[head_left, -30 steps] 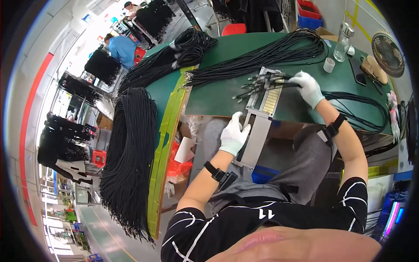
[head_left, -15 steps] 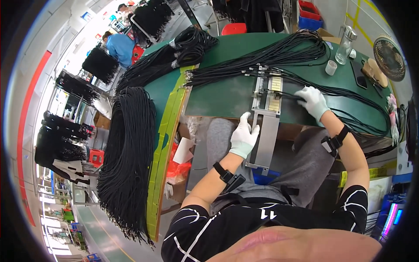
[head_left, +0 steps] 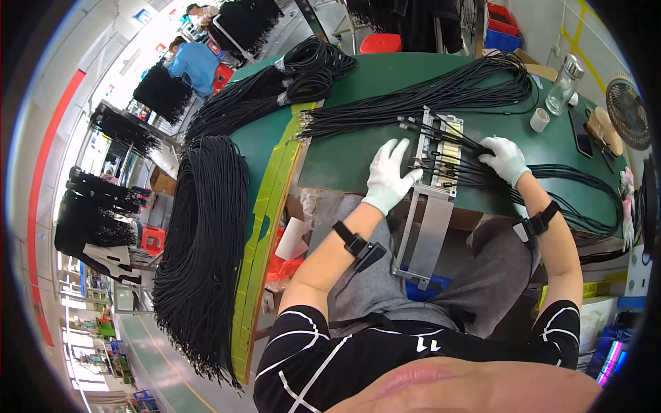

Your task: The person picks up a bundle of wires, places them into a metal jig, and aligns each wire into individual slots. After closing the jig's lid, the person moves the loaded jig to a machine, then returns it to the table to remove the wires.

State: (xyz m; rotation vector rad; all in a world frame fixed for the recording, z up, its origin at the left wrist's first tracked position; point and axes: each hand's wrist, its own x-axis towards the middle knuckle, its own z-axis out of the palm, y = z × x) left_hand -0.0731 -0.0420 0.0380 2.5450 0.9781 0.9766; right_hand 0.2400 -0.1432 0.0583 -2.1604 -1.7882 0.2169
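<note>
A metal fixture (head_left: 445, 153) with pale yellowish blocks stands at the near edge of the green table, its grey plate (head_left: 425, 234) reaching down over my lap. Several black cables (head_left: 468, 168) lie across it, their metal ends on its left side. White-gloved, my right hand (head_left: 504, 160) has its fingers curled on these cables just right of the fixture. My left hand (head_left: 391, 177), also gloved, is at the fixture's left side, fingers spread and thumb by the cable ends. What the left thumb touches is too small to tell.
Behind the fixture lies a long cable bundle (head_left: 441, 89). More bundles lie at the far left (head_left: 296, 79) and hang over the left edge (head_left: 200, 241), beside yellow tape (head_left: 265, 199). A glass bottle (head_left: 564, 86), white roll (head_left: 539, 120), phone (head_left: 580, 134) and fan (head_left: 626, 110) are at right.
My left hand has moved up and forward to the fixture's left side. Cables now lie across the fixture's near part, and my right hand remains at its right. The view has shifted slightly.
</note>
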